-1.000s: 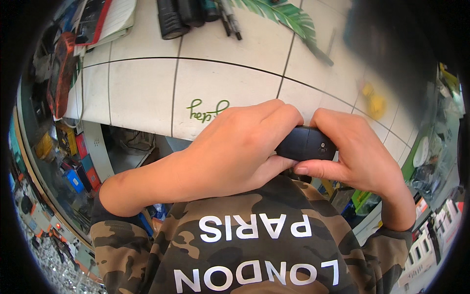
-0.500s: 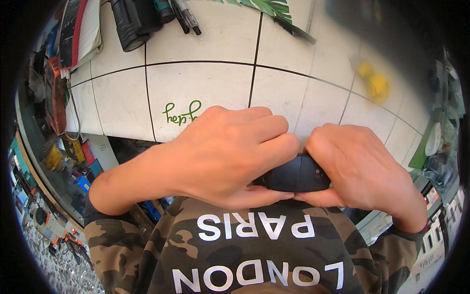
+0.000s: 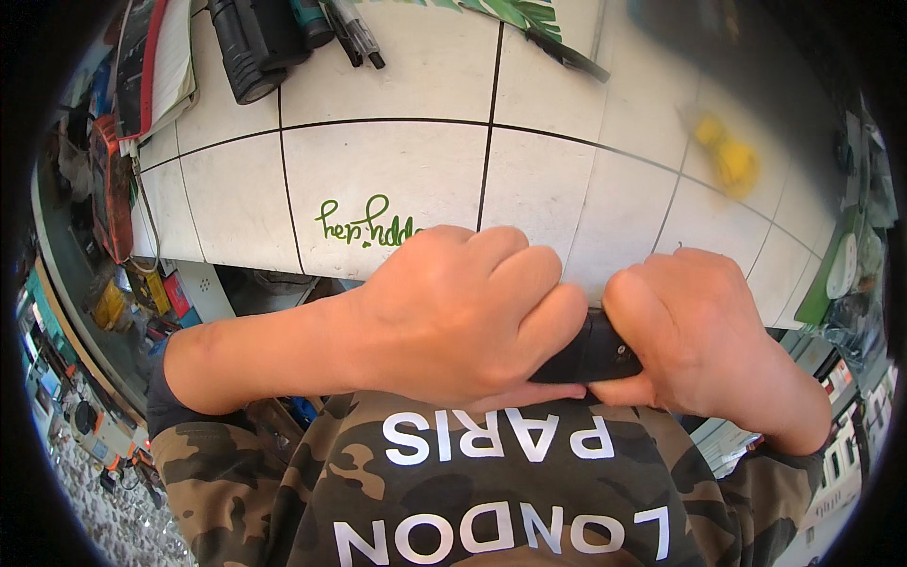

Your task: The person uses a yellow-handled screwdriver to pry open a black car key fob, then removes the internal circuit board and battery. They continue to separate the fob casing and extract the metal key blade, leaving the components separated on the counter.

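Both hands grip a black rounded plastic object (image 3: 593, 352) close to my chest, near the front edge of the tiled table. A seam and a small shiny, screw-like spot show on it, but the fingers hide much of its shape, so I cannot tell its exact kind. My left hand (image 3: 472, 317) is closed around its left part, knuckles up and thumb along the near side. My right hand (image 3: 694, 331) wraps the right end the same way, its thumb close to the left one.
On the white tiled table (image 3: 378, 161) a black flashlight (image 3: 244, 57), pens (image 3: 357, 33) and a notebook (image 3: 162, 76) lie at the far left. A black pen-like tool (image 3: 567, 54) lies at the back. A yellow item (image 3: 727, 156) sits at right; an orange-edged device (image 3: 111, 194) at left.
Both hands have shifted slightly towards my body with the black object. The left fist has curled tighter over it, hiding more of it, and the object's seam is less exposed.
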`<control>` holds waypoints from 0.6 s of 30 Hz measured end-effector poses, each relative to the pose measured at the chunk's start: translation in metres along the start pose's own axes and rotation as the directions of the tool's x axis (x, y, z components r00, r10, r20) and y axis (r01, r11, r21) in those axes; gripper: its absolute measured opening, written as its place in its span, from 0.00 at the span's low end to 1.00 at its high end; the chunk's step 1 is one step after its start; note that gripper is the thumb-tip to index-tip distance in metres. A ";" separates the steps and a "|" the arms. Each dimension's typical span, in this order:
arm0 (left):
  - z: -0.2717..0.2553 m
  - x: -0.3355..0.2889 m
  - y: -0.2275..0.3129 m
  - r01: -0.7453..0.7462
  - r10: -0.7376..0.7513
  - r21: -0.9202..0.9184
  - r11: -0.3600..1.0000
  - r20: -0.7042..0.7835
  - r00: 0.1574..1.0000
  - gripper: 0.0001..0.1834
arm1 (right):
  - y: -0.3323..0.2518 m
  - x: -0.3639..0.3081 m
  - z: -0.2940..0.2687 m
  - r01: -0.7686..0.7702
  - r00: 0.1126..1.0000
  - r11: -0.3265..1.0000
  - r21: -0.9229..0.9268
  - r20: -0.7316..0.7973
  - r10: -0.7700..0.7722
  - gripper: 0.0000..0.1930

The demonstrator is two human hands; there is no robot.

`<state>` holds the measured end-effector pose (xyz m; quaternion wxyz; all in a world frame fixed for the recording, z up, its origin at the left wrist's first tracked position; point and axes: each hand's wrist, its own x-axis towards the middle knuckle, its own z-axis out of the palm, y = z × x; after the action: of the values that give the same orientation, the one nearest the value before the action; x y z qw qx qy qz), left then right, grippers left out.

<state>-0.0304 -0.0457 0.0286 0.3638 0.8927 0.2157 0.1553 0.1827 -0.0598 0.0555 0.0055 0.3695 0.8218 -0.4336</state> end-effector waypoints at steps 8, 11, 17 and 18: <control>0.004 0.004 -0.007 -0.221 0.208 -0.109 0.969 -0.116 0.971 0.24 | 0.003 0.002 -0.002 0.202 0.976 0.972 0.120 0.058 -0.210 0.26; 0.004 0.007 -0.010 -0.250 0.234 -0.135 0.959 -0.125 0.964 0.23 | 0.005 0.003 -0.003 0.221 0.974 0.965 0.143 0.026 -0.227 0.26; -0.004 0.009 -0.015 -0.206 0.175 -0.180 0.962 -0.176 0.969 0.25 | 0.006 0.004 -0.007 0.123 0.992 0.962 0.245 -0.020 -0.121 0.22; -0.004 0.008 -0.014 -0.189 0.158 -0.150 0.970 -0.198 0.967 0.25 | 0.005 0.004 -0.008 0.104 0.994 0.957 0.270 -0.009 -0.105 0.21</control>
<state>-0.0290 -0.0303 0.0228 0.4010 0.8561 0.1557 0.2864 0.1853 -0.0498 0.0559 -0.0656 0.3217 0.7733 -0.5425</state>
